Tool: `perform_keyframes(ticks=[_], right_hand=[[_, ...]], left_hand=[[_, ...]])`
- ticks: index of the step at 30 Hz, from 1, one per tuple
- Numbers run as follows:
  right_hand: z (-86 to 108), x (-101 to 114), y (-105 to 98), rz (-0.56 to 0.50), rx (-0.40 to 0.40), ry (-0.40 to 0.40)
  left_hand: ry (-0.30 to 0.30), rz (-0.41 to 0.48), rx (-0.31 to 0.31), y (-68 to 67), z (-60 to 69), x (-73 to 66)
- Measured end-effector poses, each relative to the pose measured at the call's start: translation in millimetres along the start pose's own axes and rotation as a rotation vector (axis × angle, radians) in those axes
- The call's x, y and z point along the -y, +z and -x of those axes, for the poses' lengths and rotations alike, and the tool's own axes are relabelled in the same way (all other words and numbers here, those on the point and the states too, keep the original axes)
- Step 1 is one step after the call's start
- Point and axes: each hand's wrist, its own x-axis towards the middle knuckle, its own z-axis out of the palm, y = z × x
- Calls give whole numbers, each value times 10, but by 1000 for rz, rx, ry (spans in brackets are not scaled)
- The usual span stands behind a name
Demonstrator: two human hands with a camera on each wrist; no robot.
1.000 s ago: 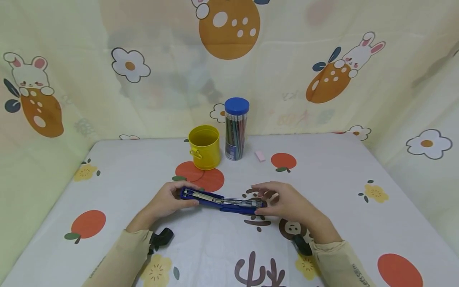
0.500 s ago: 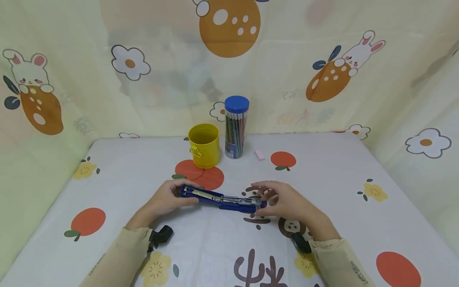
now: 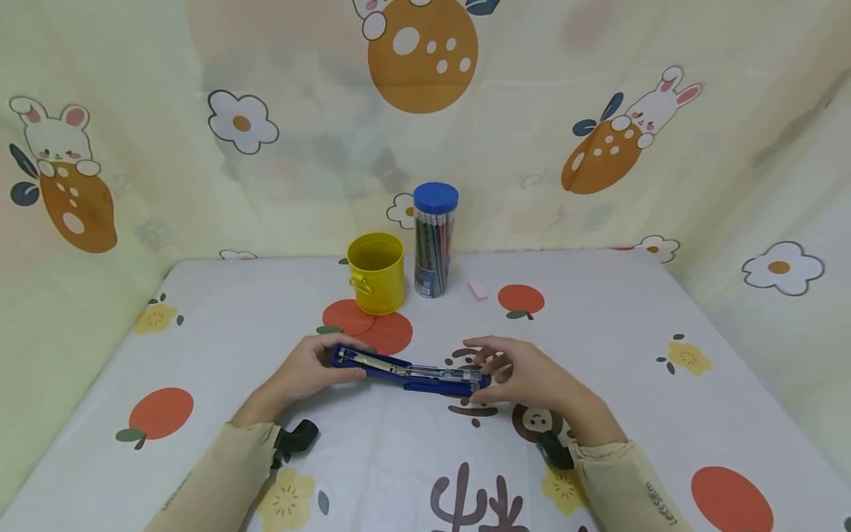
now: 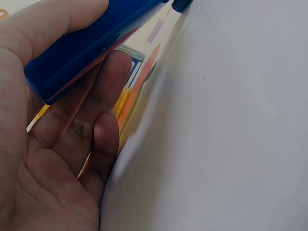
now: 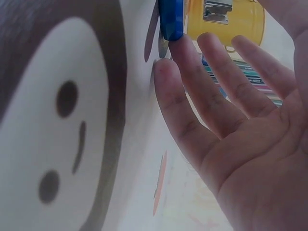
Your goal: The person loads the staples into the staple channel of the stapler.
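A blue stapler (image 3: 407,372) is swung open in the head view, its metal staple channel facing up. My left hand (image 3: 318,366) grips its left end, thumb along the near side and fingers behind. The left wrist view shows the thumb pressing on the blue body (image 4: 91,43), with two other fingers loose below it. At the stapler's right end, my right hand (image 3: 525,373) has the thumb at the near edge and fingertips at the far side. In the right wrist view, fingertips (image 5: 182,44) meet the blue end; the thumb tip is out of frame.
Behind the hands stand a yellow bucket (image 3: 384,284) and a blue-lidded tube of pencils (image 3: 432,251). A small pink eraser (image 3: 478,290) lies to the right of the tube. A patterned cloth (image 3: 618,384) covers the table, and a printed curtain (image 3: 299,192) hangs behind it.
The head camera's view shifts slightly. Both hands and the open stapler keep about the same position and pose.
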Motion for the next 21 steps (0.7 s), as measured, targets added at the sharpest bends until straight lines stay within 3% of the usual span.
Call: perform_keyframes(ticks=[21], right_hand=[[-16, -2, 4, -5, -21, 35]], left_hand=[[-3, 10, -6, -27, -6, 12]])
